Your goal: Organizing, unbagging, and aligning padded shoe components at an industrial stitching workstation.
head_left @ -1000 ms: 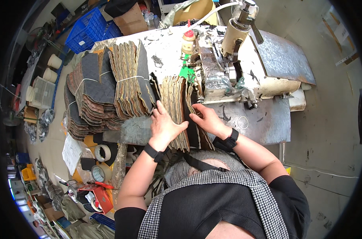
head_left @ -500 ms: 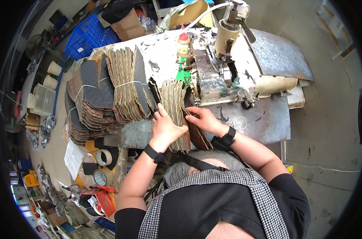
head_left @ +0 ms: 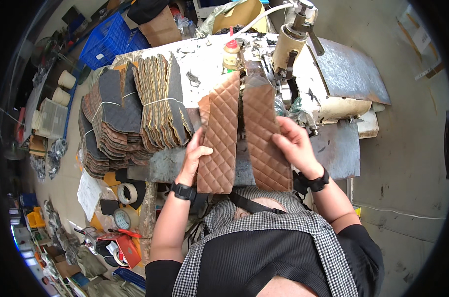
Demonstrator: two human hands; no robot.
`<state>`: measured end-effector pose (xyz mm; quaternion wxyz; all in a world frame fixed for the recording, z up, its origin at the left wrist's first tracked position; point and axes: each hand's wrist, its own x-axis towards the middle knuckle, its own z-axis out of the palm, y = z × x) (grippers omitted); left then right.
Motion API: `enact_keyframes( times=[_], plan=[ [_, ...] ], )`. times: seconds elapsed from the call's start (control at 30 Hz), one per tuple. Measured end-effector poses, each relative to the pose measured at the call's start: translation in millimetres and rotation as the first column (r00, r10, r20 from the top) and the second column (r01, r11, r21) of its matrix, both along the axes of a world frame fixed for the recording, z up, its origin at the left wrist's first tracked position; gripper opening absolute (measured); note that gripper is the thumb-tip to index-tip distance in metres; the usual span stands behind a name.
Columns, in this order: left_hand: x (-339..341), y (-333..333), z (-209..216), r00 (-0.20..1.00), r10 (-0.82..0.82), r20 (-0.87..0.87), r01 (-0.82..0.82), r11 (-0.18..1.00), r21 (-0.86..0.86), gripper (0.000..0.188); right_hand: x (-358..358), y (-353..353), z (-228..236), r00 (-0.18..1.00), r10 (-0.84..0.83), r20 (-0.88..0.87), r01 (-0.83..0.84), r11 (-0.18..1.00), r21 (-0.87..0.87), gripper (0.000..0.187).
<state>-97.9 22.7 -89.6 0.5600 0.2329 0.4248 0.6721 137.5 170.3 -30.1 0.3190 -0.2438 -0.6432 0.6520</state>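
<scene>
My left hand [head_left: 193, 156] grips a brown quilted panel [head_left: 219, 141] from its left side, thumb on the stitched face; whether more panels lie behind it is hidden. A second brown quilted panel [head_left: 265, 133] is held at its right edge by my right hand [head_left: 299, 151], thumb in front and fingers partly behind. The two panels stand side by side with a narrow gap between them, brown faces toward me. On the left, tied with white string, stand a bundle of panels on edge [head_left: 157, 106] and another stacked bundle [head_left: 116, 121] with dark backing showing.
Behind the panels is a pale machine [head_left: 286, 49] with a lever. A red-capped bottle [head_left: 230, 57] stands beside it. A metal plate [head_left: 350, 69] extends right. Blue crates [head_left: 106, 42] sit at the far left, with tape rolls [head_left: 126, 218] at the table's left.
The panels, edge-on between my hands before, now show their brown quilted faces in two parts. My right hand has moved right, apart from my left, with one part.
</scene>
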Motion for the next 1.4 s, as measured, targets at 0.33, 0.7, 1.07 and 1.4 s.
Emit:
enact_keyframes(
  times=[0.33, 0.7, 1.07, 1.4],
  plan=[
    [8.2, -10.2, -36.9, 0.563, -0.059, -0.824, -0.276, 0.927, -0.255, 0.071, -23.6, -1.9, 4.2, 0.958, 0.171, -0.230, -0.261, 0.852, -0.454, 0.036],
    [10.7, 7.3, 1.4, 0.525, 0.082, -0.847, -0.345, 0.930, -0.124, 0.060, -69.5, -15.4, -44.5, 0.902, -0.057, 0.429, -0.173, 0.860, 0.480, 0.053],
    [-2.4, 40.0, 35.2, 0.262, 0.015, -0.965, -0.401, 0.911, -0.095, 0.084, -63.4, -10.2, -38.8, 0.916, -0.039, 0.399, -0.209, 0.802, 0.559, 0.030],
    [29.6, -24.7, 70.8, 0.737, 0.160, -0.657, -0.159, 0.985, 0.062, 0.037, -56.0, -11.4, -7.3, 0.908, 0.404, 0.111, -0.381, 0.907, -0.182, 0.011]
  ],
)
